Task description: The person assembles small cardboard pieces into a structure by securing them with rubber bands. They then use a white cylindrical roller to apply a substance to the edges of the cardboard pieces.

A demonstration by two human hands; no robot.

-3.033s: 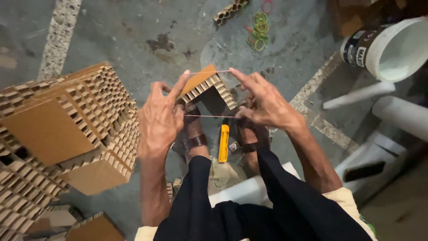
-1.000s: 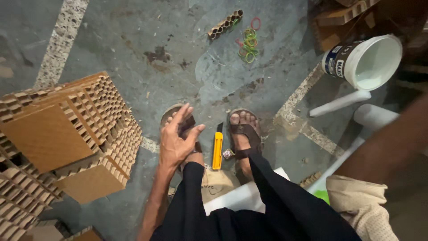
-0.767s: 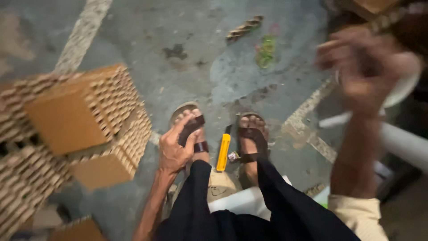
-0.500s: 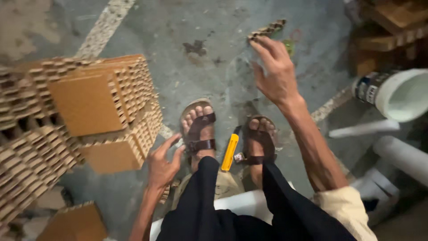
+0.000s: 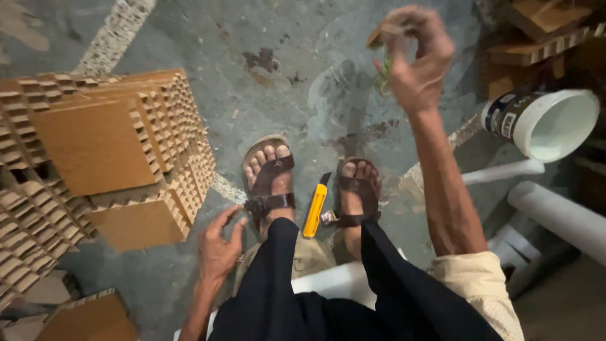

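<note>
Pinching a small cardboard strip (image 5: 386, 30) and green rubber bands (image 5: 384, 74), your right hand (image 5: 418, 60) is hovering raised above the concrete floor (image 5: 303, 82). Your left hand (image 5: 219, 247) is resting open, empty, beside your knee, near the yellow utility knife (image 5: 314, 212) between your 2 sandals.

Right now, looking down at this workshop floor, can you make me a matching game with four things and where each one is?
Things:
1. yellow utility knife
2. white bucket
3. honeycomb cardboard blocks
4. green rubber bands

Places:
A. pinched in the raised right hand
B. on the floor between the sandalled feet
C. lying on its side at the far right
D. stacked at the left

Pairs: 1-B, 2-C, 3-D, 4-A
</note>
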